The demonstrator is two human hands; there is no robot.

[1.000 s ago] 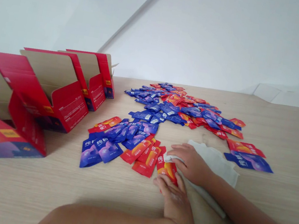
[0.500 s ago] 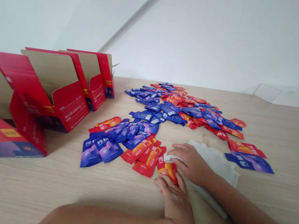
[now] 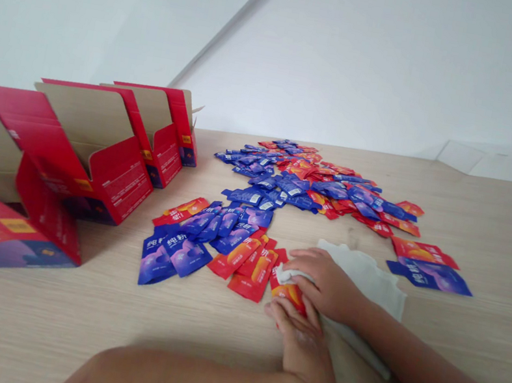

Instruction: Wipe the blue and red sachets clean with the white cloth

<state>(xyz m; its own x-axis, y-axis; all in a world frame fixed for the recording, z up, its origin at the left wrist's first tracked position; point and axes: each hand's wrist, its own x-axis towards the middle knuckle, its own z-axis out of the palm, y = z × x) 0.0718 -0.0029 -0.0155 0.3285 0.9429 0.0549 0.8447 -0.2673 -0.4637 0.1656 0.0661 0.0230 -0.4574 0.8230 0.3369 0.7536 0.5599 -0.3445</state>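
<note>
A pale wooden table (image 3: 65, 316) is seen before a white wall, with open red boxes (image 3: 113, 160) at the left and a heap of blue and red sachets (image 3: 311, 185) at the far middle. Little has been altered over the last second: the right hand (image 3: 328, 285) has been drawn slightly nearer, so the rubbing is judged to be in progress. A fold of the white cloth (image 3: 371, 271) is clasped in that hand and pressed on a red sachet (image 3: 290, 293). The sachet's near end is pinned flat by the outstretched fingers of the left hand (image 3: 303, 345), not gripped. The sachet lies between both hands, just right of the laid-out row (image 3: 208, 236).
</note>
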